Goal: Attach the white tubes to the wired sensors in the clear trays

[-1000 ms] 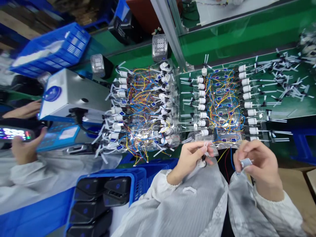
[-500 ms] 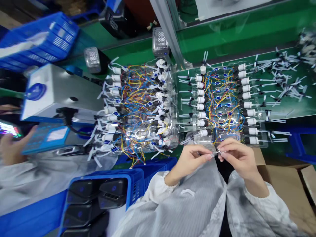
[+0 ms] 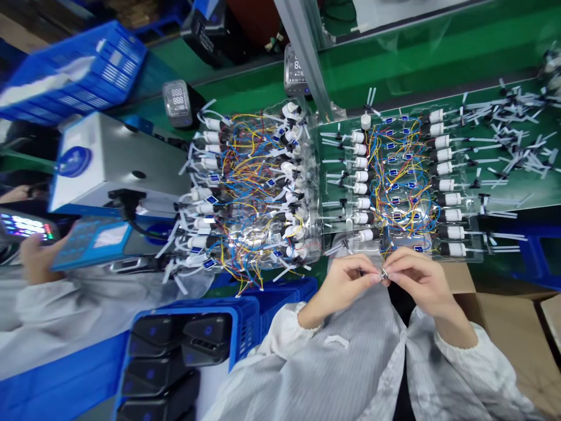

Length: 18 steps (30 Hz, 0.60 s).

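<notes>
My left hand [image 3: 349, 280] is closed in a pinch, its fingertips meeting those of my right hand [image 3: 418, 275] near the table's front edge. Between both sets of fingertips is a small pale piece [image 3: 384, 273], mostly covered by the fingers; its kind cannot be made out. Just beyond my hands lies a clear plastic tray [image 3: 370, 248] holding rows of white-and-black cylindrical parts [image 3: 451, 199] with pale tubes. Red, yellow and blue wires [image 3: 416, 207] and small blue boards run between the rows.
A second wired tray [image 3: 263, 225] lies to the left. Black connectors with pale tubes [image 3: 521, 123] are heaped at right. A metal box [image 3: 135, 158], a blue crate of black devices [image 3: 239, 327], a post [image 3: 304, 55] and a cardboard box [image 3: 512, 327] surround me. A co-worker's hand [image 3: 37, 257] holds a lit display.
My hands have drawn slightly closer together around the small pale piece, which has turned between the fingertips. The whole view has shifted a little, so the surroundings appear farther right.
</notes>
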Each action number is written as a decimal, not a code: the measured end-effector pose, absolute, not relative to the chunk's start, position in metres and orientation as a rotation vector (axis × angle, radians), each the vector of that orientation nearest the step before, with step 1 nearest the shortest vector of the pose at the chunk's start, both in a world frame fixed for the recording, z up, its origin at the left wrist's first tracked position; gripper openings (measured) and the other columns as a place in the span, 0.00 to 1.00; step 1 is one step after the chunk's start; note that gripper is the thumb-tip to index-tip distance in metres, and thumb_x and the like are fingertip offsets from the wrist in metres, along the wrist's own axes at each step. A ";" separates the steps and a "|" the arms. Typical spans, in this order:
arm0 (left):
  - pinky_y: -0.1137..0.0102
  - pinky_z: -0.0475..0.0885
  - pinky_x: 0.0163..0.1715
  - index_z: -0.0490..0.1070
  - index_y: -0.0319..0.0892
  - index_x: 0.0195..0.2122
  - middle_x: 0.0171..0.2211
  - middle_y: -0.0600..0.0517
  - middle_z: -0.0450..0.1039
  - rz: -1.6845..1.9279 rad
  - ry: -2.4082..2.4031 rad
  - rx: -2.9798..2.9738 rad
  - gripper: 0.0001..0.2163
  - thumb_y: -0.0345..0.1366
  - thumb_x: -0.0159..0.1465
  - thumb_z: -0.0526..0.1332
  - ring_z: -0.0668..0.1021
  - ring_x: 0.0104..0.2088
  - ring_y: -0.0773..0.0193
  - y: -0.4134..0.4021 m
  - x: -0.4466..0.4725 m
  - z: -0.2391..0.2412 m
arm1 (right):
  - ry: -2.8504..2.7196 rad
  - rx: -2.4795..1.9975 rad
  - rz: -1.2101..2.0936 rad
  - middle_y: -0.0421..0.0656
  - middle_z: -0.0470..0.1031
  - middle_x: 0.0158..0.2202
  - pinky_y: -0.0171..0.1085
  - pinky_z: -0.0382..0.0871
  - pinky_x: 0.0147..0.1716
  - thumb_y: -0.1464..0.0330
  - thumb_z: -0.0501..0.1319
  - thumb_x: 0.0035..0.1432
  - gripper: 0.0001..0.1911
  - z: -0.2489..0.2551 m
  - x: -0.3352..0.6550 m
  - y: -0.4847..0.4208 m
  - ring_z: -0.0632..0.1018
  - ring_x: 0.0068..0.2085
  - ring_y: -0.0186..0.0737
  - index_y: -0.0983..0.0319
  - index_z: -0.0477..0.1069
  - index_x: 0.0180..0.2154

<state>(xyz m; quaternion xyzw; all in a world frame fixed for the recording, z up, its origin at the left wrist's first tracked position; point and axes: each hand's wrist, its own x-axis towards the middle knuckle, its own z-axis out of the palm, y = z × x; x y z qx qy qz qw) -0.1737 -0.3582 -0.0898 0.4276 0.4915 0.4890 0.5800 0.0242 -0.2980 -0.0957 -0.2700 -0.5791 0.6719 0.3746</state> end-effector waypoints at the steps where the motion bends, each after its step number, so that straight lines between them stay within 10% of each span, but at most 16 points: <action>1: 0.68 0.73 0.34 0.83 0.39 0.33 0.31 0.46 0.81 1.140 1.144 0.994 0.11 0.42 0.64 0.73 0.80 0.31 0.62 -0.359 -0.174 -0.090 | -1.517 -0.687 1.694 0.43 0.80 0.40 0.37 0.81 0.33 0.73 0.67 0.66 0.08 -0.096 0.025 -0.297 0.82 0.36 0.37 0.55 0.83 0.41; 18: 0.72 0.68 0.29 0.84 0.38 0.36 0.29 0.49 0.79 0.988 1.316 1.029 0.12 0.44 0.65 0.72 0.77 0.27 0.66 -0.361 -0.172 -0.092 | -1.796 -0.768 1.228 0.41 0.80 0.41 0.37 0.78 0.41 0.79 0.65 0.64 0.13 -0.107 0.027 -0.307 0.82 0.41 0.37 0.55 0.80 0.44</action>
